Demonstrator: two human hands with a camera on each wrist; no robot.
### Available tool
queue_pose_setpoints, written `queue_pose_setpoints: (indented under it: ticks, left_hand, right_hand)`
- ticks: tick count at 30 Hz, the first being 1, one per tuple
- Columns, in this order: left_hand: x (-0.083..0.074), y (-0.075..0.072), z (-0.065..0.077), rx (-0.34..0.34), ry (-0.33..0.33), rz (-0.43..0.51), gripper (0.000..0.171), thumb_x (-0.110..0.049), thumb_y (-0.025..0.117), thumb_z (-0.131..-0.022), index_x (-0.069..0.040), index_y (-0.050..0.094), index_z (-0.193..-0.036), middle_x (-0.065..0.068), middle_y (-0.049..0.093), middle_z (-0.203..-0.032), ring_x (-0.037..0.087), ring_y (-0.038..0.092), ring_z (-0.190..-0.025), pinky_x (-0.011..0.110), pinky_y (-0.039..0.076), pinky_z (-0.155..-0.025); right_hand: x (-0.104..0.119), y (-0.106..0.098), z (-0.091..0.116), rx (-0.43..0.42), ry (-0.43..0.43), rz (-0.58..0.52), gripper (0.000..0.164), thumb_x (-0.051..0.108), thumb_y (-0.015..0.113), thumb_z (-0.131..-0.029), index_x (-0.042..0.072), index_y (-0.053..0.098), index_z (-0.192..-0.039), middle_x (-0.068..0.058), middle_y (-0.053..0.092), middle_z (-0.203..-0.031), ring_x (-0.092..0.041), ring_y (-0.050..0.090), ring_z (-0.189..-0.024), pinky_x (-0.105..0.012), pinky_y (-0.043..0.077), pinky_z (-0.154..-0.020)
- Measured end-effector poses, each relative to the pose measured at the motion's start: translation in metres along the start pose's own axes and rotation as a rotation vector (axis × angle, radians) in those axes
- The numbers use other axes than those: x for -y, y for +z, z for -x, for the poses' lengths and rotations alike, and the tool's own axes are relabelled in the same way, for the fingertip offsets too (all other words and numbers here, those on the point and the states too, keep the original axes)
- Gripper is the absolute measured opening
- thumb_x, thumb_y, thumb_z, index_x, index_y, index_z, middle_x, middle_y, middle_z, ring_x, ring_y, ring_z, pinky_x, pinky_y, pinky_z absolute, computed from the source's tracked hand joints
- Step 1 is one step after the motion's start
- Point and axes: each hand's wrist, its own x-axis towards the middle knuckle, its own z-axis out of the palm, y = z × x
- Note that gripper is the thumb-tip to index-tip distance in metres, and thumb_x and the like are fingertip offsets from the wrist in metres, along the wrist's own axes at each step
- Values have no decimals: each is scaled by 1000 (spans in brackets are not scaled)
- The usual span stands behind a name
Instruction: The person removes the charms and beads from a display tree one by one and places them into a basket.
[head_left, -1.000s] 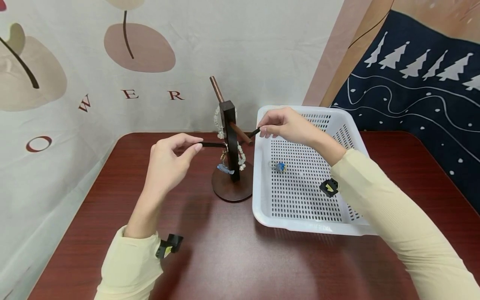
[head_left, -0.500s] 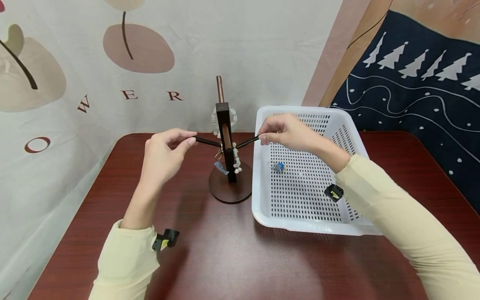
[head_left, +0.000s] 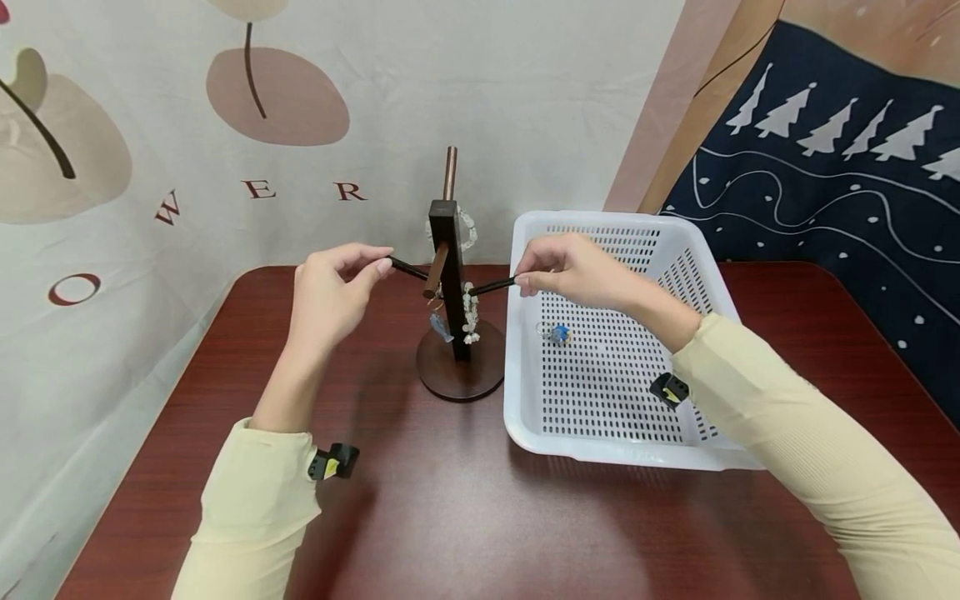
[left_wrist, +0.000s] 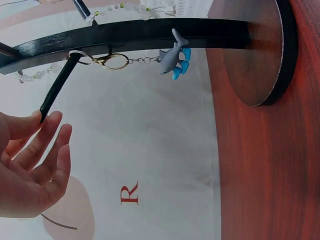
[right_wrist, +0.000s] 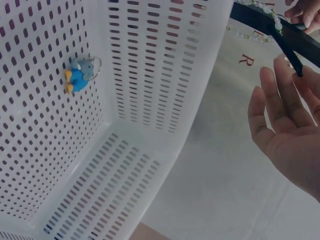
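Note:
A dark wooden stand [head_left: 450, 242] with a round base [head_left: 438, 375] and several pegs stands upright on the table. My left hand [head_left: 330, 287] pinches the end of its left black peg [left_wrist: 59, 85] between thumb and fingers. The end of the right black peg [head_left: 493, 286] is pinched by my right hand [head_left: 573, 267], above the basket's left rim. From the left peg hangs a shark keychain [left_wrist: 171, 56] with blue pieces. One clear bead bracelet [head_left: 471, 315] hangs from the right peg, another bead bracelet [head_left: 468, 231] from the brown back peg [head_left: 450, 173].
Right of the stand is a white perforated plastic basket [head_left: 513, 367], close to its base. Inside lies a keychain [right_wrist: 79, 75] with a small grey and blue figure. A brown front peg [head_left: 436, 271] juts toward me. A printed cloth [head_left: 300, 217] hangs behind the table.
The stand has turned on its base: the front peg swung from right to left, the back peg's tip to the right. My left hand moved slightly away from me, my right hand slightly nearer.

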Motion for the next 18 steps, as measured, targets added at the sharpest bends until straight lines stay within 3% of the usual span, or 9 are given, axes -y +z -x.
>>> queue_pose_setpoints:
  ticks: [10, 15, 18]
  left_hand:
    - [0, -1, 1, -8, -3, -9, 22, -13, 60, -88, -8, 68, -108, 9, 68, -97, 17, 61, -83, 23, 39, -70]
    - [-11, -7, 6, -57, 20, 24, 27, -12, 61, -87, -8, 66, -113, 9, 66, -102, 16, 62, -87, 20, 43, -74]
    - [-21, -13, 13, -39, 46, 54, 27, -14, 62, -86, -9, 66, -113, 7, 67, -99, 11, 60, -85, 19, 44, -75]
  right_hand:
    - [1, 0, 0, 8, 1, 3, 7, -1, 56, -87, -6, 62, -88, -14, 66, -79, -19, 60, -76, -25, 45, -68]
    - [2, 0, 0, 11, 1, 1, 7, -1, 57, -87, -6, 62, -88, -10, 65, -77, -20, 59, -76, -26, 44, -68]
    - [2, 0, 0, 10, 4, 4, 7, -1, 57, -87, -6, 62, -88, -6, 65, -76, -19, 59, -76, -26, 45, -69]
